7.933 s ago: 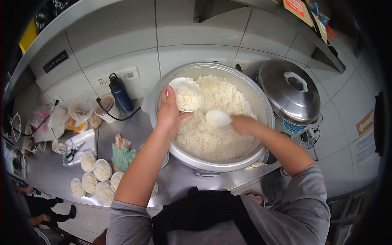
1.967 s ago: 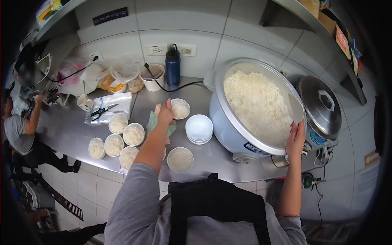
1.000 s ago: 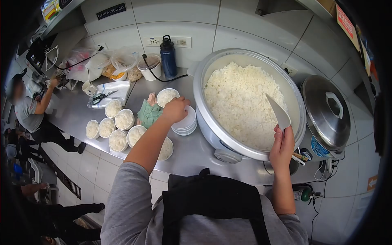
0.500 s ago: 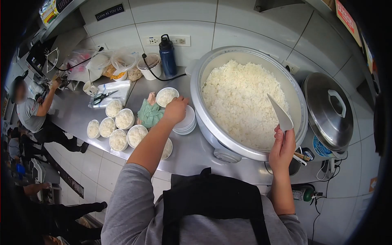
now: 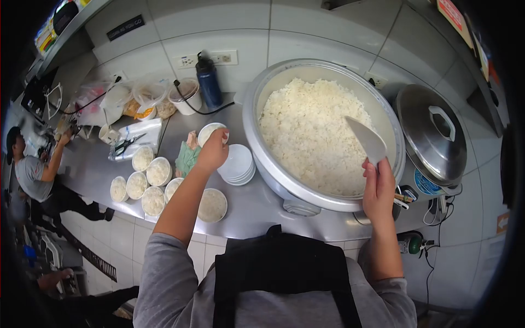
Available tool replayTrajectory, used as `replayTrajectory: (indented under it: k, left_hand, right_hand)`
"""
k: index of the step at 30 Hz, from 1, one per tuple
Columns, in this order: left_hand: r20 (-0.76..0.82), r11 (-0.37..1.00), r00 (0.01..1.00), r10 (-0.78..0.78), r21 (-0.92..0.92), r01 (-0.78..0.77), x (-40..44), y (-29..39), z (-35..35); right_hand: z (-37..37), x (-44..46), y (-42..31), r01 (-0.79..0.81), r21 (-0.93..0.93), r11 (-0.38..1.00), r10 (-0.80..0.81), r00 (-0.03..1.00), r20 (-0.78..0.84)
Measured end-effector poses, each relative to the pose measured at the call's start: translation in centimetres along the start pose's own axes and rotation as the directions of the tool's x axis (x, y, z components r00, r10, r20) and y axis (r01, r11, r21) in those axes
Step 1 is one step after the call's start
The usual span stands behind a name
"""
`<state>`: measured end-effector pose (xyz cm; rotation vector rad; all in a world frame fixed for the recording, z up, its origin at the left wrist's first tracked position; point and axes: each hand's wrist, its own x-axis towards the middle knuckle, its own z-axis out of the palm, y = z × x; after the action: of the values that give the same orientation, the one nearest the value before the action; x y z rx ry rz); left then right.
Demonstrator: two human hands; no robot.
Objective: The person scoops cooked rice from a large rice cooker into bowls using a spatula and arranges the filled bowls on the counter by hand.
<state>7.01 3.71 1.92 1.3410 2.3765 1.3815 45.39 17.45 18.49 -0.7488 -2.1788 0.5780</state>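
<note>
My left hand (image 5: 212, 156) is at the right rim of a small white bowl of rice (image 5: 208, 131), its fingers closed on the edge and partly covering it. In my right hand (image 5: 378, 183) is a white rice paddle (image 5: 367, 141), its blade over the rice (image 5: 309, 131) in the large cooker (image 5: 251, 90). A stack of white bowls (image 5: 238, 163) stands between my left hand and the cooker. Another rice-filled bowl (image 5: 212, 205) is near the counter's front edge. Several more filled bowls (image 5: 159, 171) are grouped left of my forearm, beside a green cloth (image 5: 187, 159).
A blue bottle (image 5: 208, 82), a lidded tub (image 5: 185, 97) and plastic bags (image 5: 106, 101) line the wall. Scissors (image 5: 127, 145) lie on plastic sheets. Right of the cooker is a metal lid (image 5: 432, 134). A co-worker (image 5: 35, 172) stands at the far left.
My left hand has gone from the cooker to the counter and has now shifted slightly left, from beside the stack onto the bowl's rim. The right hand still holds the paddle over the rice.
</note>
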Motion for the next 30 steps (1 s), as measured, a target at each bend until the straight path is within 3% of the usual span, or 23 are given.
replayTrajectory:
  k: [1, 2, 3, 5, 7, 9, 11, 13, 15, 16, 17, 18, 19, 21, 22, 24, 27, 30]
  left_hand:
    - [0.137, 0.973, 0.988, 0.076, 0.204, -0.103, -0.6, -0.6, -0.1]
    - [0.29, 0.893, 0.948, 0.134, 0.379, -0.242, -0.4, -1.1, 0.2]
    - [0.297, 0.892, 0.943, 0.148, 0.372, -0.258, -0.3, -0.9, -0.1]
    - [0.381, 0.92, 0.914, -0.142, 0.392, -0.021, 0.0, 0.0, -0.9]
    - [0.373, 0.925, 0.919, -0.128, 0.378, -0.024, 0.1, 0.8, -1.6]
    - [0.364, 0.931, 0.924, -0.115, 0.365, -0.028, 0.1, 1.4, -2.2]
    - [0.31, 0.971, 0.945, 0.103, 0.175, -0.163, -0.2, 1.8, -2.8]
    - [0.251, 0.977, 0.964, 0.086, 0.166, -0.131, -0.7, 2.8, -3.6]
    - [0.197, 0.982, 0.979, 0.055, 0.165, -0.089, -1.3, 3.6, -4.8]
    - [0.135, 0.942, 0.965, -0.224, -0.225, 0.25, -1.4, 3.7, -5.8]
    - [0.184, 0.65, 0.855, -0.485, -0.578, 0.494, -1.4, 4.0, -6.7]
    - [0.205, 0.448, 0.845, -0.495, -0.772, 0.45, -1.5, 4.7, -7.6]
    - [0.236, 0.307, 0.816, -0.528, -0.843, 0.442, -1.3, 5.3, -8.7]
    - [0.279, 0.125, 0.878, -0.39, -0.928, 0.35, -0.3, 8.7, -10.3]
    - [0.282, 0.126, 0.877, -0.389, -0.927, 0.354, 0.3, 10.3, -10.4]
    - [0.265, 0.138, 0.938, -0.225, -0.944, 0.3, 1.5, 13.1, -10.0]
    - [0.374, 0.298, 0.921, -0.111, -0.872, 0.389, 3.8, 17.4, -7.7]
    - [0.422, 0.501, 0.9, -0.104, -0.76, 0.414, 5.6, 21.5, -3.4]
  right_hand:
    - [-0.5, 1.2, -0.4, -0.004, -0.01, 1.0, 0.004, 1.0, -0.013]
    - [-1.1, 2.8, -0.9, 0.038, -0.095, 0.995, -0.026, 0.992, 0.125]
    - [-1.2, 4.4, -1.2, 0.095, -0.162, 0.982, -0.048, 0.961, 0.274]
    - [-0.4, 7.0, -1.1, 0.072, -0.317, 0.946, 0.081, 0.892, 0.445]
    - [1.9, 9.8, 1.9, 0.106, -0.51, 0.853, 0.221, 0.813, 0.539]
    - [4.0, 11.9, 5.8, 0.094, -0.594, 0.799, 0.296, 0.797, 0.526]
    - [5.9, 13.0, 8.7, 0.08, -0.61, 0.788, 0.323, 0.79, 0.521]
    - [7.1, 13.3, 9.5, 0.072, -0.621, 0.78, 0.344, 0.779, 0.523]
    - [8.7, 12.5, 9.2, 0.094, -0.558, 0.824, 0.384, 0.631, 0.674]
    - [8.8, 12.0, 8.1, 0.086, -0.553, 0.828, 0.384, 0.631, 0.674]
    - [8.6, 11.2, 7.0, 0.106, -0.538, 0.837, 0.379, 0.597, 0.707]
    - [8.0, 10.6, 5.8, 0.126, -0.522, 0.844, 0.374, 0.561, 0.739]
    - [7.4, 10.2, 5.1, 0.121, -0.521, 0.845, 0.375, 0.561, 0.738]
    - [6.2, 9.4, 4.0, 0.157, -0.517, 0.842, 0.401, 0.458, 0.793]
    - [5.6, 9.1, 3.3, 0.161, -0.513, 0.843, 0.41, 0.424, 0.808]
    - [4.3, 8.4, 2.0, 0.17, -0.5, 0.849, 0.412, 0.379, 0.829]
    - [3.5, 7.2, 1.6, 0.201, -0.477, 0.856, 0.41, 0.298, 0.862]
    - [2.2, 7.3, 2.3, 0.205, -0.427, 0.88, 0.378, 0.242, 0.894]
